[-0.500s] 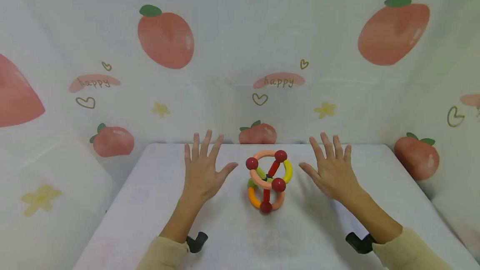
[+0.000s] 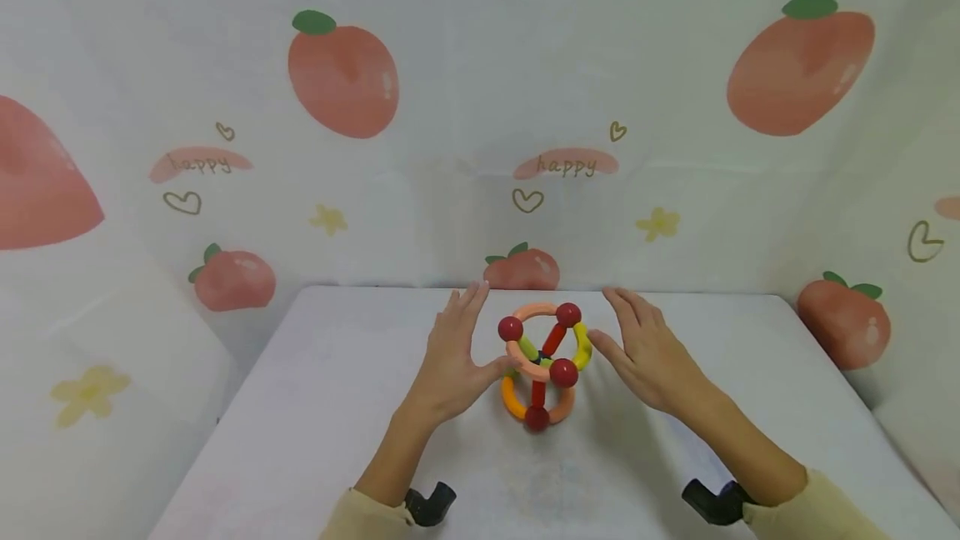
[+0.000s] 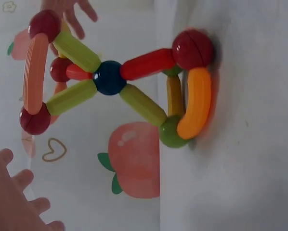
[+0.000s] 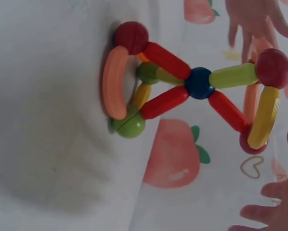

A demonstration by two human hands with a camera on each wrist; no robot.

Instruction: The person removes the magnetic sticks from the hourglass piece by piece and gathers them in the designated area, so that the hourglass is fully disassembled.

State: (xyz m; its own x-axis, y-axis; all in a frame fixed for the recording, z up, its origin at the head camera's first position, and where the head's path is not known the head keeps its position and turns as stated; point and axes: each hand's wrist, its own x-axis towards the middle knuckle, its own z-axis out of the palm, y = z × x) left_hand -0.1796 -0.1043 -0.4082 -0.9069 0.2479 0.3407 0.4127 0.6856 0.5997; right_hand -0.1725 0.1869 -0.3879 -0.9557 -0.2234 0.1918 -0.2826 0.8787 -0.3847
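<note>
A construction of magnetic balls and rods (image 2: 538, 394) stands on the white table, with a dark blue ball (image 3: 110, 77) joining its upper and lower rings. Red balls (image 2: 564, 372) and curved rods form the upper ring; an orange curved rod (image 3: 197, 103) and a green ball (image 4: 130, 122) are part of the lower one. To its left is my left hand (image 2: 450, 365), fingers extended, its thumb tip overlapping the ring's edge in the head view. My right hand (image 2: 652, 357) hovers on the other side, fingers slightly bent, thumb near the yellow curved rod (image 2: 582, 346). Neither hand grips anything.
The white table (image 2: 300, 423) ends at a pale cloth backdrop (image 2: 450, 107) printed with peaches, hearts and flowers. A black wrist mount (image 2: 431, 505) sits on the left wrist and another black mount (image 2: 716, 502) on the right.
Both hands have turned inward and their spread fingers have drawn together. The left hand has moved right, up to the construction; the right thumb is closer to it too. The construction stands as before.
</note>
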